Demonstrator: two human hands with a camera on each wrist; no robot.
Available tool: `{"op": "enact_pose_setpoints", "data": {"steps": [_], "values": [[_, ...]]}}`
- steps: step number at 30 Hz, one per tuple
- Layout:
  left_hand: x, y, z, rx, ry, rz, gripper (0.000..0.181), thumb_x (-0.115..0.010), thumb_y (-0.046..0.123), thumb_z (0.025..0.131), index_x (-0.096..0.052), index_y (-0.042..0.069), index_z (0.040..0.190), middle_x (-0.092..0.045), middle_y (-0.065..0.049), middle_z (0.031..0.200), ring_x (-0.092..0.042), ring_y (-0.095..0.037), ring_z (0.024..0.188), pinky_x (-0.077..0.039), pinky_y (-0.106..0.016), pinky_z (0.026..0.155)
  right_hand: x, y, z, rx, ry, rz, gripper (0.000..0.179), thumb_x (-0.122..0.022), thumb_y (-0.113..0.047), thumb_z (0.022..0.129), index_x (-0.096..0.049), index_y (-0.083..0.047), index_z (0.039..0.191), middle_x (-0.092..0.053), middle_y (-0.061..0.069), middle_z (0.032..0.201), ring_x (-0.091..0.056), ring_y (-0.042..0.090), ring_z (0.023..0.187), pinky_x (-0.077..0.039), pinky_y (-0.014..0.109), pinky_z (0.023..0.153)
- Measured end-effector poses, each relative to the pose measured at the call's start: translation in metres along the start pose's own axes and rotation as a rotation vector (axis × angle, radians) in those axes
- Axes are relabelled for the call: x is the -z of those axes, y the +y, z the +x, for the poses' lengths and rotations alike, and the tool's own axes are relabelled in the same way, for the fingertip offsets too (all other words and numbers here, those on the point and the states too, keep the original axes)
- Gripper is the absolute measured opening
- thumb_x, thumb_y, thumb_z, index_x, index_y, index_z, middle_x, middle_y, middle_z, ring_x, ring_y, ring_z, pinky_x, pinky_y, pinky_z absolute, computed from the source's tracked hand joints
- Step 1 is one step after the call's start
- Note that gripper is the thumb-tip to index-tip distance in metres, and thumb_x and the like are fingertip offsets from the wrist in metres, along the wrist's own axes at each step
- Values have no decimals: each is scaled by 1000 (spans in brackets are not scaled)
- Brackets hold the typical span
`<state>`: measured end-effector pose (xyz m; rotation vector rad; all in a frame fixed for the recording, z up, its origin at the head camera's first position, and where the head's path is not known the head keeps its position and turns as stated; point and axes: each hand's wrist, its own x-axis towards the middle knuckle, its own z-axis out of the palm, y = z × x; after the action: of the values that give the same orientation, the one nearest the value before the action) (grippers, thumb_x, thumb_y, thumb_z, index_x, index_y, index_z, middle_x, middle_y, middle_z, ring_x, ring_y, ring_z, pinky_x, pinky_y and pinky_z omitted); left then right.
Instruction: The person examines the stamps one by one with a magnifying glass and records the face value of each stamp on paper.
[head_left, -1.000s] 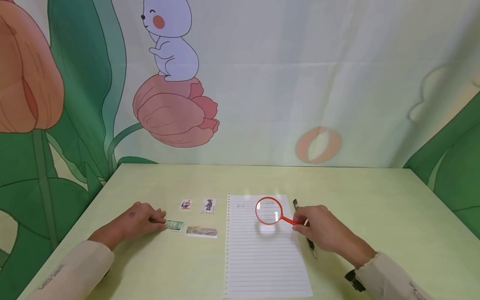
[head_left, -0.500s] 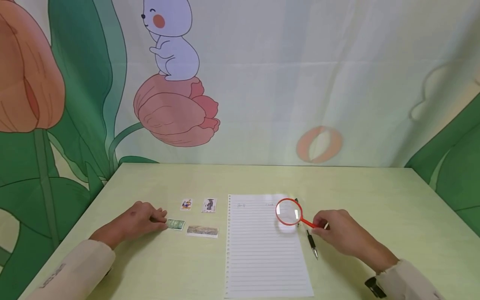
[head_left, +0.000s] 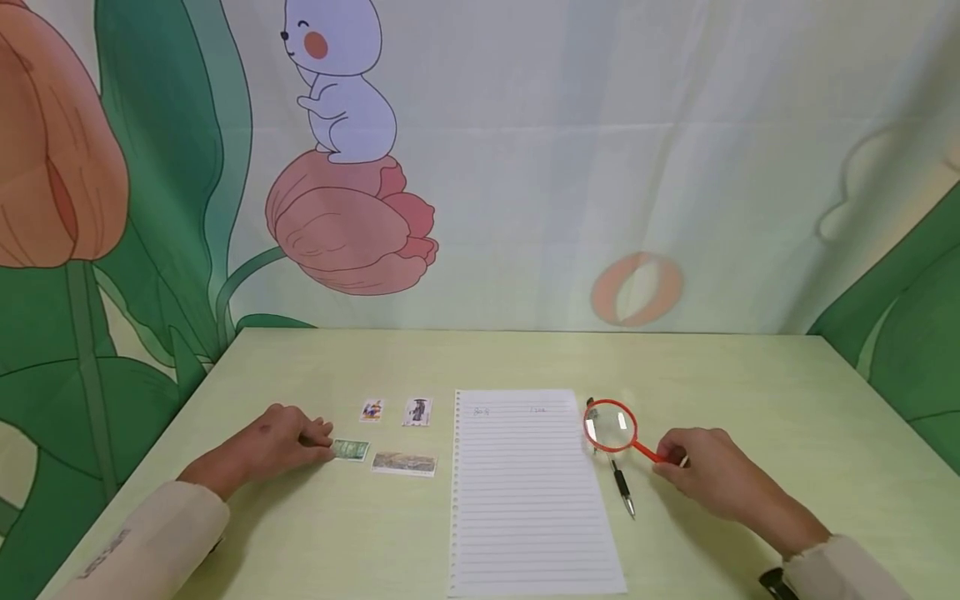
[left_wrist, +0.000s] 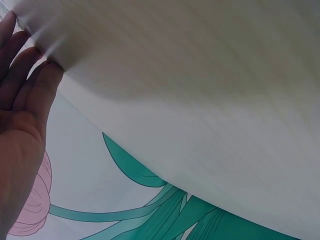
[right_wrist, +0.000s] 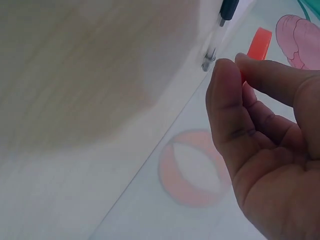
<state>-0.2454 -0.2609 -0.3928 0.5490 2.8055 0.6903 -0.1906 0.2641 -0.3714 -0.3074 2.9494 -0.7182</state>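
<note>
Left hand [head_left: 279, 442], head view: its loosely bent fingers are reaching the left edge of a small green rectangular stamp [head_left: 351, 451] lying flat on the pale yellow-green tabletop [head_left: 750, 392].
Other stamps, head view: a long brownish stamp [head_left: 403, 464] is lying just right of the green one; a small multicoloured stamp [head_left: 372, 409] and a white stamp with a dark figure [head_left: 417, 412] are lying behind them.
Right hand [head_left: 716, 468], head view: thumb and fingers are pinching the handle of a round orange-red magnifying glass [head_left: 611, 426].
Lens, head view: it is appearing over the upper part of a slim black pen [head_left: 622, 485], beside the right edge of a white ruled sheet [head_left: 534, 500] bearing faint handwriting.
Left wrist view: extended fingers are resting their tips on the tabletop; a printed white backdrop [left_wrist: 80, 170] is showing beyond.
Right wrist view: thumb and forefinger are pinching the orange-red handle; the pen is showing partly, near the fingertips.
</note>
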Motion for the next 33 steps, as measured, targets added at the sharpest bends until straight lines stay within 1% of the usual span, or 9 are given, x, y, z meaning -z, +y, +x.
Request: {"op": "enact_pose_setpoints", "data": {"steps": [5, 8, 19, 24, 27, 33], "values": [[0, -1, 0, -11, 6, 6, 24, -80, 13, 84, -78, -1, 104, -69, -21, 118, -58, -39, 122, -46, -53, 100, 2, 7, -2, -85, -22, -16, 9, -75, -9, 88, -67, -5, 88, -60, -2, 74, -50, 15, 65, -42, 26, 53], [-1, -1, 0, -3, 6, 7, 24, -80, 13, 85, -78, 0, 105, -69, -20, 118, -59, -38, 122, -46, -52, 100, 2, 10, -3, -130, -39, -32, 10, -75, -8, 88, -66, -4, 88, -58, -1, 72, -49, 15, 65, -42, 26, 54], [-1, 0, 1, 3, 4, 8, 25, -79, 13, 85, -77, -1, 105, -69, -21, 118, -58, -39, 122, -46, -52, 100, 2, 20, 0, -255, -94, -29, 11, -74, -9, 90, -65, -2, 90, -56, 3, 68, -50, 17, 64, -44, 29, 56], [0, 1, 1, 6, -2, 3, 26, -79, 13, 85, -77, -1, 106, -68, -21, 119, -58, -39, 123, -45, -52, 101, 2, 26, 2, -285, -103, -24, 10, -72, -8, 91, -65, -2, 89, -57, 3, 66, -50, 16, 61, -44, 29, 55], [0, 1, 1, 11, -2, 1, 25, -79, 13, 85, -77, -1, 106, -68, -21, 120, -57, -39, 123, -45, -52, 101, 1, 27, 3, -285, -105, -25, 10, -73, -8, 90, -65, -2, 89, -57, 3, 66, -50, 16, 61, -44, 29, 55], [1, 1, -1, 15, 2, -2, 26, -79, 14, 85, -77, -1, 106, -68, -21, 120, -57, -39, 123, -45, -53, 101, -2, 26, 5, -291, -135, -40, 16, -73, -14, 91, -63, -5, 82, -56, 2, 63, -50, 15, 58, -43, 29, 55]]}}
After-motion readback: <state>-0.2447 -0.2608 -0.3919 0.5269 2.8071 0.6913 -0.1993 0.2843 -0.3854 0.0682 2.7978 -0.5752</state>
